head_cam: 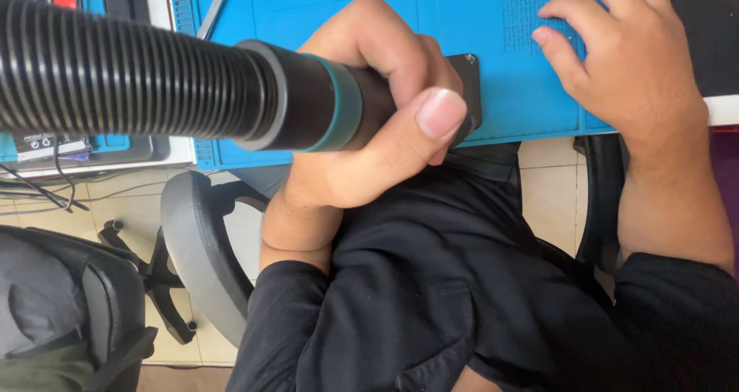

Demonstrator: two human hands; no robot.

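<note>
My left hand is wrapped around the black end piece of a thick black ribbed hose, which has a teal ring and comes in from the left. The thumb lies over its tip. The hose tip sits against a small dark flat item lying on a blue work mat; most of that item is hidden behind my fingers. My right hand rests on the mat at the upper right, empty, with fingers spread over the mat's gridded patch.
A slim grey metal tool lies at the mat's left edge. Below the desk edge are a grey chair armrest, a black chair at the lower left, cables and tiled floor.
</note>
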